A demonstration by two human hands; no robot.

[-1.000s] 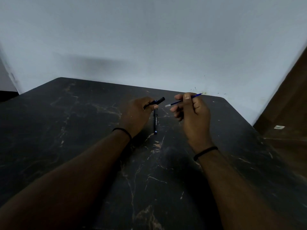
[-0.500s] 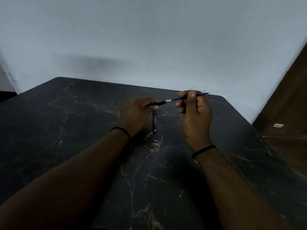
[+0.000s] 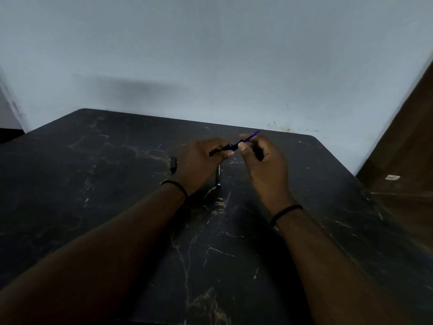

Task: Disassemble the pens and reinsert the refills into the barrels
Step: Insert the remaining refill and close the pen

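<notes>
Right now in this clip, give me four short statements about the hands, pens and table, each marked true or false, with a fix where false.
1. The left hand holds a black barrel. True.
2. The right hand is empty. False: it pinches a blue refill at the barrel's end.
3. Another pen lies on the table between the hands. True.
4. The small black pen part lies right of the right hand. False: it lies left of the left hand.

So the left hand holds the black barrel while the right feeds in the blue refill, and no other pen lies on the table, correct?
Not quite. The head view shows a second pen lying on the table below the hands. The left hand does hold the barrel, and the right hand the refill.
</notes>
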